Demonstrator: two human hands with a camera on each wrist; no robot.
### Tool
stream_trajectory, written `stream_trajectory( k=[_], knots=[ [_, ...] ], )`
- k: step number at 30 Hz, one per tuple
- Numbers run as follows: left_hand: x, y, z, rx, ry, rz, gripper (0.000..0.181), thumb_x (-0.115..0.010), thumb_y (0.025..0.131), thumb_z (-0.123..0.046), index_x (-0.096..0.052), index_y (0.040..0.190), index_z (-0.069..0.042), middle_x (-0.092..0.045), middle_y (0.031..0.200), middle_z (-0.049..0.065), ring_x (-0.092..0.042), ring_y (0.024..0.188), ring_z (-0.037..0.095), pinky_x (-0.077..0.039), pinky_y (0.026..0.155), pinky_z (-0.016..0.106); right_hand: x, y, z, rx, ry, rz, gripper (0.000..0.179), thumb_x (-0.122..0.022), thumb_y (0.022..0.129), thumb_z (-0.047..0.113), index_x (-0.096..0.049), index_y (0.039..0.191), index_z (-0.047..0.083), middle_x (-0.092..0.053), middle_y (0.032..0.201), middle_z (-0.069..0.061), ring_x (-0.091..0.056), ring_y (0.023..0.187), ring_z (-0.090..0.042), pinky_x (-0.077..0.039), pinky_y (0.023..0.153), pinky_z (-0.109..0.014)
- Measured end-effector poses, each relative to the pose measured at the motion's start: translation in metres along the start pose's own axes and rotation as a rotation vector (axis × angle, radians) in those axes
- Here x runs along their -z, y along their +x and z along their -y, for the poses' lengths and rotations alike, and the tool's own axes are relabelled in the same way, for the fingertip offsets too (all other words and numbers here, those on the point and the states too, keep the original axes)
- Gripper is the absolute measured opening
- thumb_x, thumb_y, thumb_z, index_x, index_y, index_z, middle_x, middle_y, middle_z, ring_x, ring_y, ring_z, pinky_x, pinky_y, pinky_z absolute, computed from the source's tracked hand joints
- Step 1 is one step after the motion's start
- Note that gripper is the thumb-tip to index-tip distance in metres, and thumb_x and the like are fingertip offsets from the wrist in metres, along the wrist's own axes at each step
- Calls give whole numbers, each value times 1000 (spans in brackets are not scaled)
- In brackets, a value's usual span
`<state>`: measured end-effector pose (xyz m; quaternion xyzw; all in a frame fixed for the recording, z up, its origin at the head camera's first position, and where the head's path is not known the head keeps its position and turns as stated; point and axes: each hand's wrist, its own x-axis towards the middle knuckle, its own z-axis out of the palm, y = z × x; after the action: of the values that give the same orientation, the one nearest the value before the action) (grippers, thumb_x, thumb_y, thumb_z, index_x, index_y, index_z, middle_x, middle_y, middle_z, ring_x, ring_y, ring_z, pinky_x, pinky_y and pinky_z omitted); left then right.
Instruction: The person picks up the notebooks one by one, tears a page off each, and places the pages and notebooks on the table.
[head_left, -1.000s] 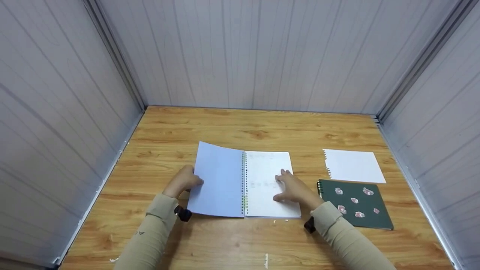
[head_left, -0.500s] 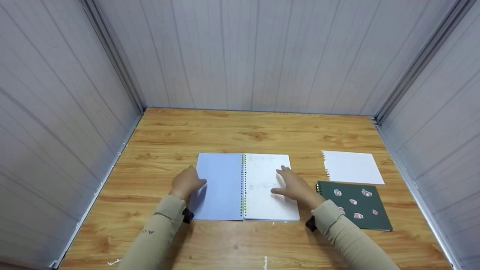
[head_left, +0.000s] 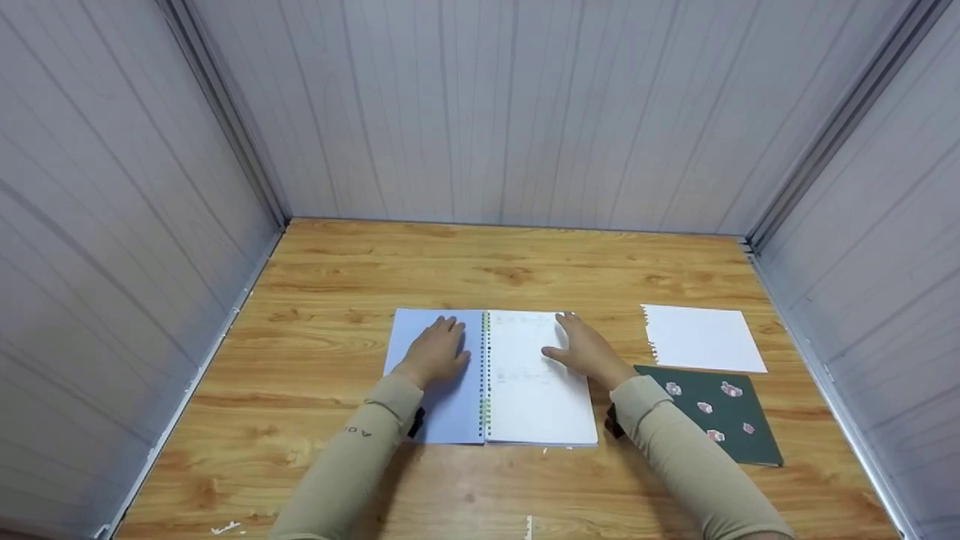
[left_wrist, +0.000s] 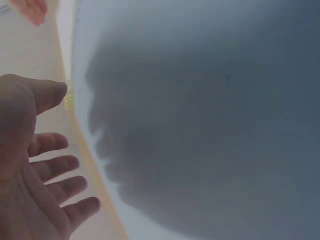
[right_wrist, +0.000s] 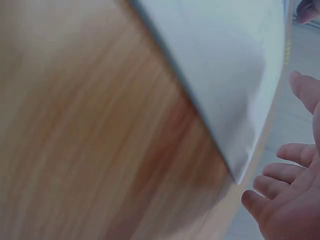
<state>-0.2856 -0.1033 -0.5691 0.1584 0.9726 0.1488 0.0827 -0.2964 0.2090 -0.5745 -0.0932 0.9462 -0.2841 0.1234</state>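
An open spiral notebook (head_left: pixel 525 412) lies flat, its blue-lilac cover (head_left: pixel 450 420) on the left and a white page with faint print on the right. Over the cover is my left hand (head_left: pixel 436 351), fingers extended and spread; the left wrist view shows its palm (left_wrist: pixel 30 190) and a shadow cast on the cover. My right hand (head_left: pixel 589 351) hovers or rests over the upper right of the page, thumb apart from the fingers; whether it touches cannot be told. Both hands hold nothing. In the right wrist view the page corner (right_wrist: pixel 235 160) shows beside the fingers.
A dark green spiral notebook with flower pictures (head_left: pixel 727 412) lies at the right, partly under the right sleeve. Behind it is a loose white sheet (head_left: pixel 705 337) with a torn left edge. Paper scraps (head_left: pixel 529 527) lie near the front. Panel walls enclose the wooden table (head_left: pixel 480 262).
The blue cover, raised at its outer edge a second ago, has gone down flat. My left hand has let go of that edge and moved right onto the cover. The right hand moved slightly away from me.
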Motion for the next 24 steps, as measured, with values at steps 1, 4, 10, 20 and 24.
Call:
stream_trajectory(
  k=[1, 4, 10, 20, 24],
  knots=[
    [-2, 3, -1, -9, 16, 8, 63, -60, 111, -34, -46, 163, -2, -42, 171, 23, -34, 163, 43, -27, 135, 56, 0, 3, -2, -9, -15, 1, 87, -74, 105, 39, -30, 170, -1, -24, 178, -27, -22, 167, -44, -21, 136, -59],
    [-6, 9, -4, -28, 44, 34, 63, -56, 112, -36, -43, 166, -6, -39, 174, 18, -31, 165, 40, -26, 136, 58, 0, 7, -4, -23, -51, 11, 84, -69, 108, 37, -29, 170, -3, -26, 177, -26, -22, 167, -43, -20, 137, -57],
    [-11, 13, -5, -37, 68, 83, 64, -49, 113, -40, -40, 168, -9, -35, 177, 13, -28, 166, 38, -25, 136, 58, -3, 11, -7, -9, -104, 41, 78, -60, 112, 35, -26, 168, -8, -25, 177, -28, -20, 167, -43, -18, 137, -56],
    [-10, 13, -7, -21, 78, 92, 63, -50, 112, -41, -42, 168, -11, -37, 176, 11, -30, 166, 36, -26, 136, 55, -5, 12, -2, -23, -161, 55, 75, -59, 113, 31, -26, 168, -9, -25, 176, -30, -21, 166, -44, -19, 137, -56],
    [-10, 13, -7, -29, 71, 85, 63, -50, 112, -40, -43, 167, -11, -38, 176, 12, -31, 166, 37, -26, 136, 56, -6, 12, -1, -14, -162, 37, 73, -60, 113, 28, -28, 167, -9, -28, 174, -31, -24, 165, -46, -22, 136, -57]
  ],
)
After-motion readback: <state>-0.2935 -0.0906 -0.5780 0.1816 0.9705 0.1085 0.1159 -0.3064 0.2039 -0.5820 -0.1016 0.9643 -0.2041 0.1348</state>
